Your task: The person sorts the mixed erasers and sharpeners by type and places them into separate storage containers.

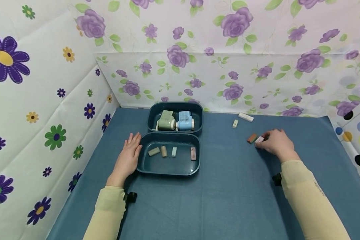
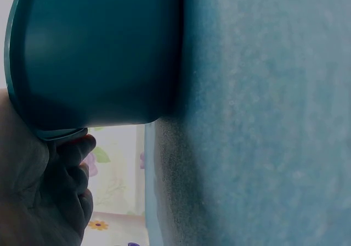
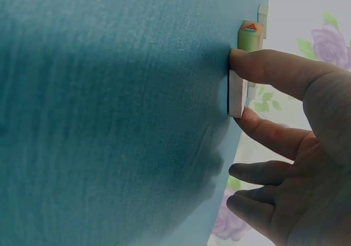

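My right hand (image 1: pixel 277 144) is at the right of the table, pinching a small white eraser (image 3: pixel 236 95) between thumb and index finger; the other fingers are spread apart. Just left of it lies an orange-and-green eraser (image 1: pixel 252 138). At the left, my left hand (image 1: pixel 129 156) rests with straight fingers against the left rim of the front dark teal tray (image 1: pixel 168 171). Inside that tray lie a greenish eraser (image 1: pixel 154 151), a tan eraser (image 1: pixel 164 151), a pale blue eraser (image 1: pixel 174 152) and a pink eraser (image 1: pixel 193 153).
Behind the front tray, a second teal tray (image 1: pixel 175 105) holds a green pencil sharpener (image 1: pixel 167 120) and a blue pencil sharpener (image 1: pixel 185 121). Toward the back right lie a long white eraser (image 1: pixel 246 117) and a small pale green eraser (image 1: pixel 235 123). Flowered sheets (image 1: pixel 207 76) hang behind the table.
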Demonstrator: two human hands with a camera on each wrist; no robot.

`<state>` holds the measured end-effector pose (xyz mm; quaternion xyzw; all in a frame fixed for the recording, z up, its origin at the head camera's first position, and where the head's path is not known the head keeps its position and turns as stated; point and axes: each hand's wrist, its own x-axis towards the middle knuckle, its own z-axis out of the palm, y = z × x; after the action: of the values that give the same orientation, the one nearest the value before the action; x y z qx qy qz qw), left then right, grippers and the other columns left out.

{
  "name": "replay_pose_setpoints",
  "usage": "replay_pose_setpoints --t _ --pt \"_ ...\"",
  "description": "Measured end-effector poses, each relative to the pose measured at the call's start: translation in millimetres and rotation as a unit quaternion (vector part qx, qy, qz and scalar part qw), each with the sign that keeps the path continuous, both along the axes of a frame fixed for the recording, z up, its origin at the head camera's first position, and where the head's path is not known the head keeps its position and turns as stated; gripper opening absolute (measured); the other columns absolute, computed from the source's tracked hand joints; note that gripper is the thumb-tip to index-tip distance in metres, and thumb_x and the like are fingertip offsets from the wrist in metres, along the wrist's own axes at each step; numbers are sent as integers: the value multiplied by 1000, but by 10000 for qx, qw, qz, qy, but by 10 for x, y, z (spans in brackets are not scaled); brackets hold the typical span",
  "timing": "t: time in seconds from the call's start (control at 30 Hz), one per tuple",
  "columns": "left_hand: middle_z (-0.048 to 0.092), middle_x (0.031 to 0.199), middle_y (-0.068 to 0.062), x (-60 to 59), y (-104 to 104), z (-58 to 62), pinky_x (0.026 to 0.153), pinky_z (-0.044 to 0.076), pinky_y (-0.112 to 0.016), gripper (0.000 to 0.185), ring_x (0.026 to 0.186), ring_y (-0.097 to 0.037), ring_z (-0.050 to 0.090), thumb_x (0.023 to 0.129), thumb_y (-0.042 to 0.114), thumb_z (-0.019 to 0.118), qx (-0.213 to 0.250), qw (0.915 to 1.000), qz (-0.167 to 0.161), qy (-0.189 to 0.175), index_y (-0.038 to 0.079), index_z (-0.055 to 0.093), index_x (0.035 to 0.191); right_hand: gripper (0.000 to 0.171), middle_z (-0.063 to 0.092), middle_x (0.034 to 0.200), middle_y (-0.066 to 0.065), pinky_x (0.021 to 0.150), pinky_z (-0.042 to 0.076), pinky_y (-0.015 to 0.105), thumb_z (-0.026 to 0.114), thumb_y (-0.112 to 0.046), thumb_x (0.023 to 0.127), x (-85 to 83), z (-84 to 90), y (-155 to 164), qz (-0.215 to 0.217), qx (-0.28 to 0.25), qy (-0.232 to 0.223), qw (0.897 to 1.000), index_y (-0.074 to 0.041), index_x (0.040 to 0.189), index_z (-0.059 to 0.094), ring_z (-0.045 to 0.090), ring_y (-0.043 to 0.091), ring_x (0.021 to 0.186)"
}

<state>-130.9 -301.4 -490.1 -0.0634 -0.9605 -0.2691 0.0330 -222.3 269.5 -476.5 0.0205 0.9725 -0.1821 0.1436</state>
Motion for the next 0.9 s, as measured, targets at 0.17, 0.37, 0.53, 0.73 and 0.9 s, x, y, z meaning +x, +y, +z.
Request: replay_pose_setpoints --t 0.17,0.37,0.53,0.73,0.9 --pt "27 174 -19 3 -5 10 133 6 -53 53 164 -37 11 119 20 41 -10 10000 -5 -61 -4 32 166 68 46 141 40 96 45 75 74 -42 97 3 -10 0 -6 4 16 10000 12 137 62 36 58 132" --pt "25 175 -18 -6 -12 -2 133 6 -52 54 164 -37 10 119 22 39 -2 9999 -11 -105 -3 31 166 68 45 141 39 97 45 74 74 -42 98 3 -27 9 -22 4 35 10000 12 137 63 35 58 133" --pt "25 175 -18 -15 -17 -12 133 5 -52 54 164 -37 10 119 23 39 -14 9999 -41 -115 -3 31 166 68 45 141 39 96 45 74 73 -42 98 11 -39 13 -25 33 62 10000 12 137 62 35 58 132" --pt "24 175 -17 -20 -24 -17 133 5 -51 54 164 -35 9 119 22 40 -32 9999 -38 -125 -3 30 167 67 45 139 39 95 46 74 74 -41 98 23 -33 -3 -47 30 110 9999 12 136 63 35 57 132" --pt "26 175 -17 -22 -30 -22 133 6 -52 54 164 -37 11 119 20 41 -35 10000 -42 -66 -3 32 166 67 46 137 38 92 47 73 75 -42 97 30 -37 -14 -86 33 140 9999 12 136 63 37 56 128"
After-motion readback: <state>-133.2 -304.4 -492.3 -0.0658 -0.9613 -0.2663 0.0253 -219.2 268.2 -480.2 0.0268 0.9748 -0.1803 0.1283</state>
